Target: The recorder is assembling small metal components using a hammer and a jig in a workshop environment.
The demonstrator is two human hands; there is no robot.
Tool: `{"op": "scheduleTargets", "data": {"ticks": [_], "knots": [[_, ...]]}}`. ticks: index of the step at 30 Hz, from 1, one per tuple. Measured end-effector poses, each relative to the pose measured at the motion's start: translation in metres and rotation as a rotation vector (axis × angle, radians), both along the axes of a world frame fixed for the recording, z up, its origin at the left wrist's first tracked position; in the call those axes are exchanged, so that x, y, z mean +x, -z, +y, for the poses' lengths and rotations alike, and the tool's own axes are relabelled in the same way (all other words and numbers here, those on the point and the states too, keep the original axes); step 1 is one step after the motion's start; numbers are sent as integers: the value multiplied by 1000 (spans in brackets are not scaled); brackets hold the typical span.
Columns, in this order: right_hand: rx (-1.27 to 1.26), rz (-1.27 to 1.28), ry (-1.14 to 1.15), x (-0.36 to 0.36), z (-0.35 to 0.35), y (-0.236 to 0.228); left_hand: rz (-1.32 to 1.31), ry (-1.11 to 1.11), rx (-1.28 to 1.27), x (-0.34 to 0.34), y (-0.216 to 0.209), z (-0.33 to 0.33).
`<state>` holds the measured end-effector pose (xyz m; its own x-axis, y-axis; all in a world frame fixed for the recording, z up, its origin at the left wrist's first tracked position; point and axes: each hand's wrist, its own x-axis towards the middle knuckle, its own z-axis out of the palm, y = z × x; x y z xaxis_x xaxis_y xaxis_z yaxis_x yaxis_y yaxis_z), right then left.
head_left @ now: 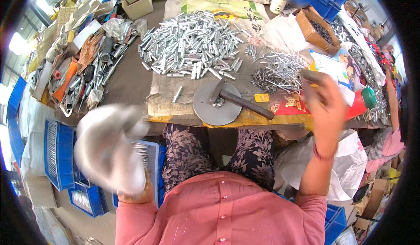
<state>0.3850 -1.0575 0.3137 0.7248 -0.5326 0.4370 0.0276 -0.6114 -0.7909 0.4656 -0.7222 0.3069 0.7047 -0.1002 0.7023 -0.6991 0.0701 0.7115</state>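
My left hand [146,191] is at the left, its fingers hidden by a blurred white-grey cloth or glove [107,148]; whether it is worn or held I cannot tell. To the right, my right hand [326,98] is raised above the table's front edge. Its fingers are smeared by motion near a bundle of thin metal rods [280,70]. Between the hands, a hammer [247,104] rests with its head on a round metal plate [203,107]. Small metal parts lie beside the hammer head. One silver sleeve [177,94] lies left of the plate.
A large heap of silver metal sleeves [188,41] covers the table's middle. Hand tools [107,52] crowd the left. At the right are a cardboard box of small parts [321,30] and a red jar with a green lid [358,104]. Blue crates [59,155] stand lower left.
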Motion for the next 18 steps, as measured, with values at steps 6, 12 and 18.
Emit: {"op": "scheduleTargets", "data": {"ticks": [6, 12, 18], "knots": [[-667, 283, 15, 34, -69, 96, 236, -118, 721, 78, 67, -32], [-700, 511, -9, 46, -74, 97, 95, -292, 958, 103, 101, -52], [-805, 422, 10, 39, -64, 85, 124, -251, 900, 110, 107, -51]]}}
